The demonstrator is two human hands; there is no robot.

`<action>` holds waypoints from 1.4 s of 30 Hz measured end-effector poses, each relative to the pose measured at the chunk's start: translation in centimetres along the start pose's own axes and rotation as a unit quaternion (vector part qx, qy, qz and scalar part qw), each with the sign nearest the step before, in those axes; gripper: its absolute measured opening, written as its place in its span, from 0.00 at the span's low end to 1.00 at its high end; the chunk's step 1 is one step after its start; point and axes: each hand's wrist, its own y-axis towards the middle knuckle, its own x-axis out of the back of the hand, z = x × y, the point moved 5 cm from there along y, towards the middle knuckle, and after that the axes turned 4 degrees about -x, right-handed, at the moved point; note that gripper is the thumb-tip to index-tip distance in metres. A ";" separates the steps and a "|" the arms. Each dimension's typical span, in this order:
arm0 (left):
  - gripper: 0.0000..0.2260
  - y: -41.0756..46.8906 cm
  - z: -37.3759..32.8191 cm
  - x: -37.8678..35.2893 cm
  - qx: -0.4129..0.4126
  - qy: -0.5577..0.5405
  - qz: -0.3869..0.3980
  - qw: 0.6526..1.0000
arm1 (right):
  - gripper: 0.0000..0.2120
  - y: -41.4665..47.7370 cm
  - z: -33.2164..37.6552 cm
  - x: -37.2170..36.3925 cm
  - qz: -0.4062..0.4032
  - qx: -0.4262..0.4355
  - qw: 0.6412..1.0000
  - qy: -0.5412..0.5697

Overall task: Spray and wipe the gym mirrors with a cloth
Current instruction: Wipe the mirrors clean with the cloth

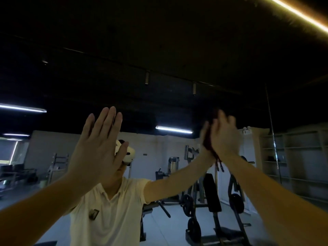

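Pressing now: I see the right hand flat against the mirror, fingers fairly straight though blurred, with the dark red cloth sandwiched between palm and glass and a loose end hanging below the wrist. Left hand is up well apart from it, wide open, fingers straight and close together, thumb out, holding nothing, palm facing the glass; I cannot tell whether it touches. Reflected in the glass I see a white polo shirt and a weight bench.
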 end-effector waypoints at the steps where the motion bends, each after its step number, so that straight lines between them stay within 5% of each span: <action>1: 0.34 0.0 0.0 0.0 0.003 -0.001 0.000 1.000 | 0.22 -0.2 -2.0 0.0 -0.004 -0.095 0.995 0.022; 3: 0.34 0.0 -0.1 0.1 0.007 -0.002 0.002 1.000 | 0.21 -0.8 -2.8 -0.5 -0.018 -0.195 0.980 0.042; 6: 0.34 -0.1 -0.2 0.1 0.004 -0.003 -0.001 1.000 | 0.20 -1.9 2.2 -1.3 -0.034 -0.183 0.980 0.066; 12: 0.33 -0.2 0.0 0.2 -0.006 -0.009 -0.008 1.000 | 0.24 -13.1 18.2 -0.5 0.024 0.143 0.980 0.135; 17: 0.31 -1.2 0.4 0.3 -0.027 -0.019 0.006 0.999 | 0.25 -15.2 14.6 -1.2 0.050 0.358 0.926 0.107; 20: 0.31 -1.5 0.4 0.3 -0.021 -0.008 0.017 1.000 | 0.24 -11.1 7.6 -0.5 0.043 0.279 0.958 0.038; 25: 0.30 -2.4 -0.7 0.1 0.012 -0.026 0.012 1.000 | 0.26 -4.6 -3.7 -0.2 0.005 -0.008 0.999 -0.037; 27: 0.30 -3.0 -1.2 0.1 0.031 -0.030 0.006 0.999 | 0.25 -4.3 -3.1 -0.2 -0.008 -0.116 0.993 -0.015; 29: 0.30 -3.1 -1.4 0.0 0.029 -0.028 0.004 0.999 | 0.24 -5.0 1.0 -0.7 -0.016 -0.128 0.991 0.024; 36: 0.30 -3.2 -1.2 0.3 0.020 -0.047 0.012 0.999 | 0.23 -15.9 20.0 -0.5 0.011 0.220 0.969 0.111; 39: 0.31 -3.5 -1.0 0.3 0.008 -0.039 0.031 0.999 | 0.25 -17.2 17.5 -0.9 0.068 0.348 0.930 0.098; 42: 0.30 -4.4 -0.9 0.7 0.002 -0.040 0.049 0.998 | 0.25 -14.4 10.7 -1.2 0.120 0.331 0.935 0.039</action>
